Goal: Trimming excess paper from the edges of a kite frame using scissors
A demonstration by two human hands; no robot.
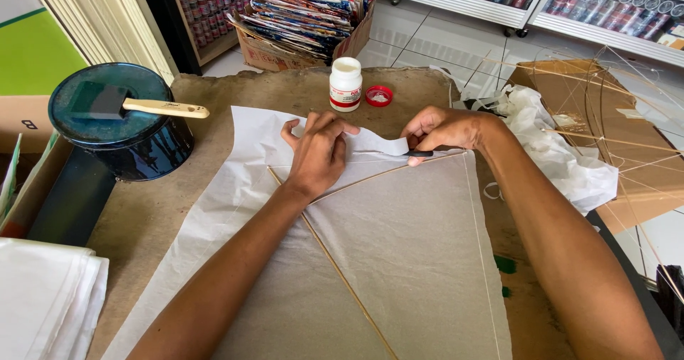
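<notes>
left hand [318,153] pressing paper [399,239] | right hand [438,128] gripping blade [420,153] (dark handle)

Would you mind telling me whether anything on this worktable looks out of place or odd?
Only small things: the white glue bottle stands uncapped, its red cap lying beside it, and green stains mark the brown table near the white paper's right edge.

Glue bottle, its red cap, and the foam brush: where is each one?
Glue bottle [345,84], head view, on its white body.
Red cap [379,96], head view, on its open centre.
Foam brush [164,107], head view, on its pale wooden handle.
</notes>
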